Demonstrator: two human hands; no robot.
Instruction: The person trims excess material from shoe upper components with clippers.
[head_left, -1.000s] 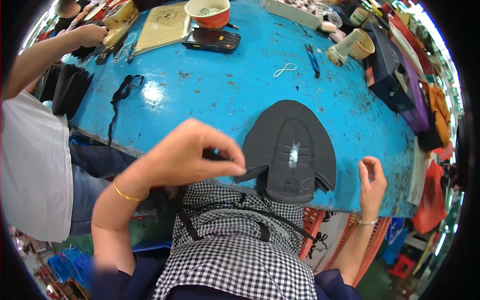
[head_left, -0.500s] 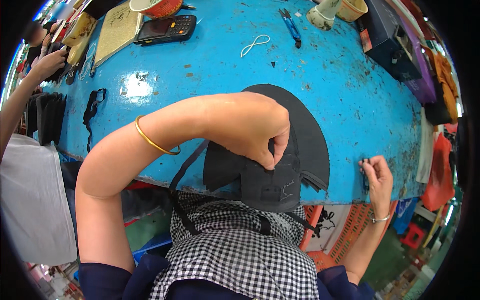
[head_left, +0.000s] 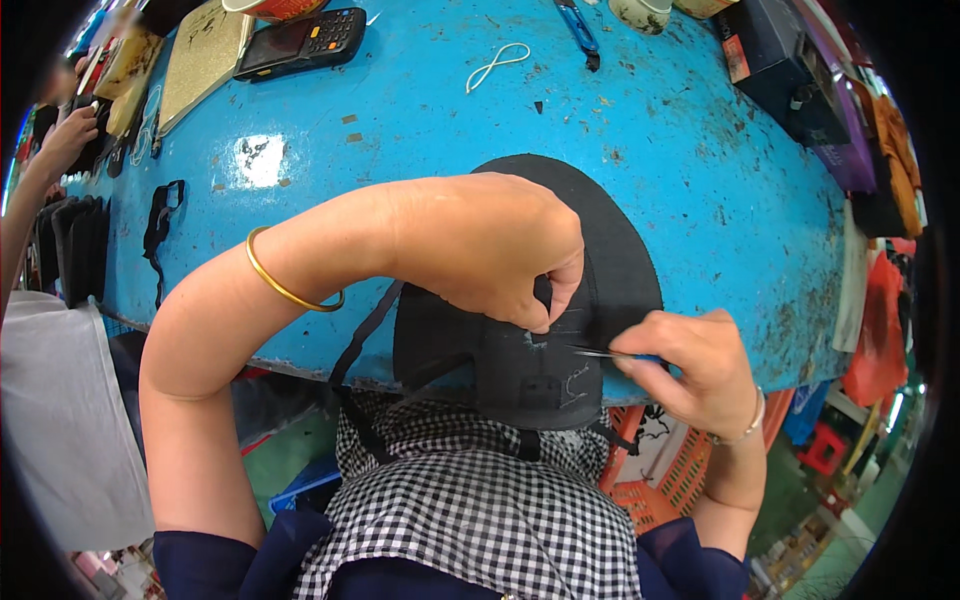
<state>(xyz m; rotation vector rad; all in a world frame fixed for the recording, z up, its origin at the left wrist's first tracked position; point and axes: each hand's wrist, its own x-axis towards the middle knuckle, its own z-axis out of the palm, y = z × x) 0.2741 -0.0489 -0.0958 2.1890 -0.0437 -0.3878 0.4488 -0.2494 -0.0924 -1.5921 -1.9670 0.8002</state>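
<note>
The dark, dome-shaped fabric panel [head_left: 560,290], matte and stiff-looking with faint pale chalk marks near its lower middle, lies flat at the near edge of the scuffed blue-painted worktable [head_left: 400,130], its straight bottom hanging slightly over the rim so both hands can reach it from the person's lap. The left hand [head_left: 480,245] arches over the panel and pinches a small fold of the cloth between thumb and fingertips, seemingly to hold the spot taut. The right hand [head_left: 695,360] is closed narrowly on a slim blue-handled pointed tool [head_left: 610,353] (whether a marker or a snip I cannot tell), its thin tip meeting the fabric just beside the pinch. A narrow black strap [head_left: 365,335] trails off the panel's left side. Farther back lie a white looped cord [head_left: 497,65], a black keypad handset [head_left: 305,42] and a tan flat board [head_left: 205,60]; another person's hand [head_left: 65,140] works at the far left.
</note>
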